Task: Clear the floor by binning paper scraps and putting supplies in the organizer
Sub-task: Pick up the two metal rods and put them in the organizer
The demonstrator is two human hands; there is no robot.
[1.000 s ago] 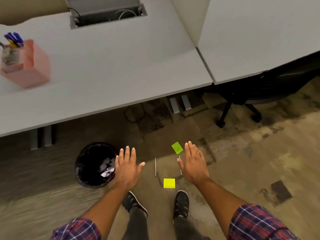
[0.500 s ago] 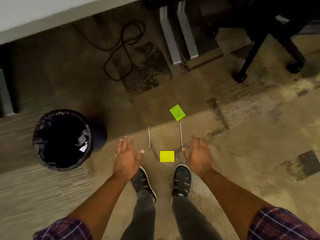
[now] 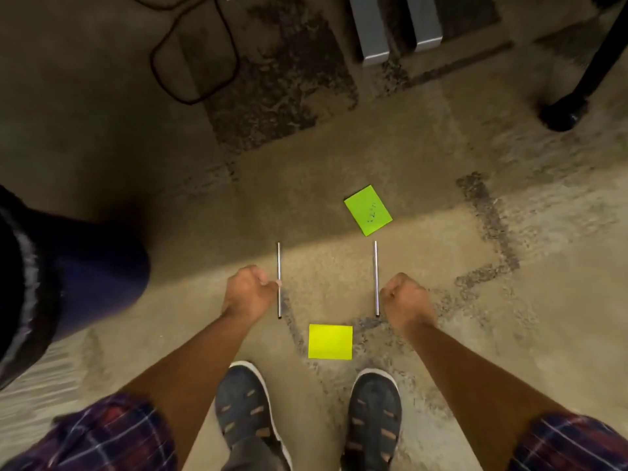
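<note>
Two thin metal rods lie parallel on the carpet. My left hand (image 3: 249, 292) is curled, its fingertips pinched on the middle of the left rod (image 3: 279, 263). My right hand (image 3: 406, 300) is curled against the lower half of the right rod (image 3: 375, 263). Both rods still rest flat on the floor. A green sticky note (image 3: 368, 210) with writing on it lies just beyond the right rod. Between the rods' near ends, in front of my shoes, lies a yellow sticky note (image 3: 330, 341). The black-lined bin (image 3: 102, 283) stands at the left edge, partly cut off.
A black cable (image 3: 193, 56) loops on the floor at the back left. Grey desk feet (image 3: 370, 28) stand at the top centre. A chair caster (image 3: 564, 113) and leg are at the top right. My shoes (image 3: 244, 413) stand at the bottom centre.
The view has dropped much closer to the floor. Both hands went from open and spread above the carpet to curled at the two rods. The desk and organizer have left the view.
</note>
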